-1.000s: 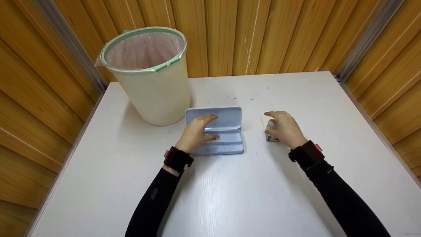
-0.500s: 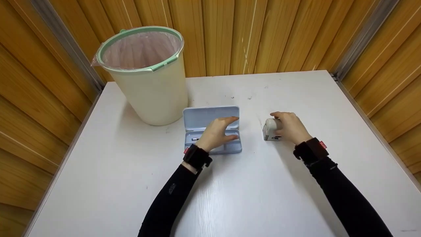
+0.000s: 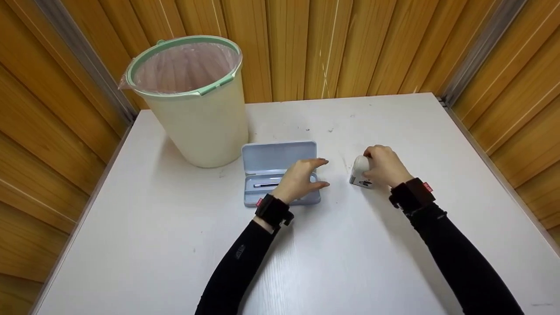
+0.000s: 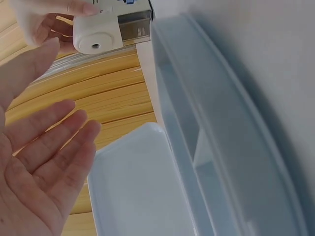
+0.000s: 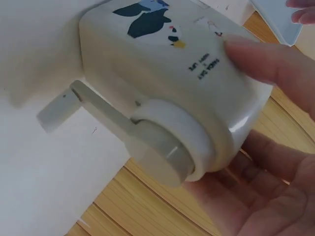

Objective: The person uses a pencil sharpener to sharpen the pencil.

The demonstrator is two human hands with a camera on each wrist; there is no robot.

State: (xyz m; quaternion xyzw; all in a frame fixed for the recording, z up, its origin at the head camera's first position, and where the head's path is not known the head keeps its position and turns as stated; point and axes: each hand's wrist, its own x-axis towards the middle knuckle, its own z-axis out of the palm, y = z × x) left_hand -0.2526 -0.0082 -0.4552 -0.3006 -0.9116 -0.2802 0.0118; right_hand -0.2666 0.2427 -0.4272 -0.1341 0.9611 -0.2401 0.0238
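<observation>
A white hand-crank pencil sharpener [image 3: 360, 171] with a panda print stands to the right of the pencil case, leaning a little. My right hand [image 3: 386, 166] grips it, thumb on the printed side and fingers behind, and its crank handle [image 5: 106, 110] shows in the right wrist view. The light blue pencil case [image 3: 279, 157] lies with its lid raised. Inside its rear compartment is a dark pencil [image 3: 264, 185], partly covered by my left hand [image 3: 298, 180]. That hand hovers above the case's right half, thumb and fingers spread, holding nothing. The sharpener's front hole [image 4: 95, 45] faces it in the left wrist view.
A cream bin [image 3: 205, 127] with a green rim and a pink plastic liner stands behind and left of the pencil case. Wood-look panels [image 3: 288, 48] enclose the white table [image 3: 144, 245] at the back and sides.
My left hand has moved right across the pencil case, uncovering part of the pencil. The right hand has closed around the sharpener, which now tilts slightly.
</observation>
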